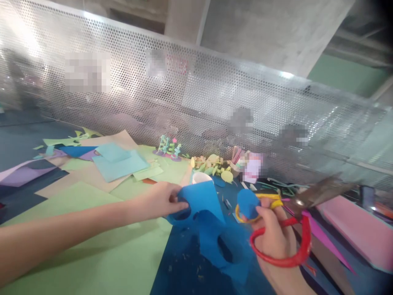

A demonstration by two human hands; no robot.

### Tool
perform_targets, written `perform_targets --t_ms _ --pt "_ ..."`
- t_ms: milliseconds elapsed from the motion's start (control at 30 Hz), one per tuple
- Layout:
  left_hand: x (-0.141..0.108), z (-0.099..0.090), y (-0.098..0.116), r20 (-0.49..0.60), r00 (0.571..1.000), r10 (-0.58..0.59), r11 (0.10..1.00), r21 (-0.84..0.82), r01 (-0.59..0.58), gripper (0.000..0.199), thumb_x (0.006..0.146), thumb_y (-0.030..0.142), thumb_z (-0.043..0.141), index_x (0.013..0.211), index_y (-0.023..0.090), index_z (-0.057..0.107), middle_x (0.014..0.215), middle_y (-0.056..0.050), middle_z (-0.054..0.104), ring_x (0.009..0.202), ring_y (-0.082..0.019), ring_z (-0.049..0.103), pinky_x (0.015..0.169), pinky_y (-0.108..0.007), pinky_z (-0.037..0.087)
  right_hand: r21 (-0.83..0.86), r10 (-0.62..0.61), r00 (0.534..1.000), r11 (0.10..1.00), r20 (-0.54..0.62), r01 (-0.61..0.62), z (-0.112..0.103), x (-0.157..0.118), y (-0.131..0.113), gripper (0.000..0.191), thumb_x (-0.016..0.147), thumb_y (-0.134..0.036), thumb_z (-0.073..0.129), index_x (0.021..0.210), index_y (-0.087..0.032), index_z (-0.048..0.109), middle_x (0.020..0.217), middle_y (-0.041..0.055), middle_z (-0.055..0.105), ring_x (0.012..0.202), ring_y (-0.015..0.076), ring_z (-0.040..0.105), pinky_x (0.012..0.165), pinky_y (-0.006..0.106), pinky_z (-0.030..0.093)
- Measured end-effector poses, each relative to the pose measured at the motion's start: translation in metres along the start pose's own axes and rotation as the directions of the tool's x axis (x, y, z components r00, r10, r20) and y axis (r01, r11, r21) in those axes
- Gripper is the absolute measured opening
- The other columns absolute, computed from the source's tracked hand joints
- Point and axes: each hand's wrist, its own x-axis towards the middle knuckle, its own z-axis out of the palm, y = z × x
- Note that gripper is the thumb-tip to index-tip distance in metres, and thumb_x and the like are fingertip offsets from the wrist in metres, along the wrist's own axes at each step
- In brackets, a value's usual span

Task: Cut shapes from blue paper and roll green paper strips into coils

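My left hand pinches a blue sheet of paper between thumb and fingers. Rounded gaps are cut through this sheet, and a curled strip of it hangs toward the dark blue tabletop. In my right hand, thumb and fingers hold a small round blue paper piece. The same hand also keeps a pair of scissors, one handle red and the other yellow, with the blades pointing away to the right. The paper piece and the sheet are apart.
Large light green paper lies under my left arm, with teal sheets beyond it. Farther back are small paper plants and yellow-green cutouts. Pink paper lies right. A perforated metal screen borders the table.
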Motion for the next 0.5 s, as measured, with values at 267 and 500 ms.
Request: perform_targets --t_ms 267,500 --pt "0.006 -0.02 0.003 -0.075 0.997 -0.031 1.0 0.005 0.031 0.036 0.081 0.043 0.044 0.062 0.018 0.061 0.05 0.002 0.056 0.048 -0.012 0.05 0.048 -0.022 0.035 0.085 0.174 0.968 0.983 -0.18 -0.161 -0.011 0.039 0.025 0.018 0.055 -0.021 0.064 0.06 -0.018 0.047 0.048 -0.0069 0.053 0.042 0.0089 0.051 0.039 0.019 0.043" --pt "0.015 -0.052 -0.001 0.1 0.987 -0.123 0.955 -0.258 0.145 0.044 0.078 0.029 0.035 0.039 0.018 0.052 0.03 0.001 0.041 0.033 -0.01 0.036 0.044 -0.023 0.034 0.031 0.237 0.965 0.971 -0.113 -0.235 -0.013 0.038 0.035 0.023 0.053 -0.024 0.067 0.062 -0.019 0.047 0.048 -0.0082 0.05 0.042 0.0082 0.05 0.041 0.02 0.045"
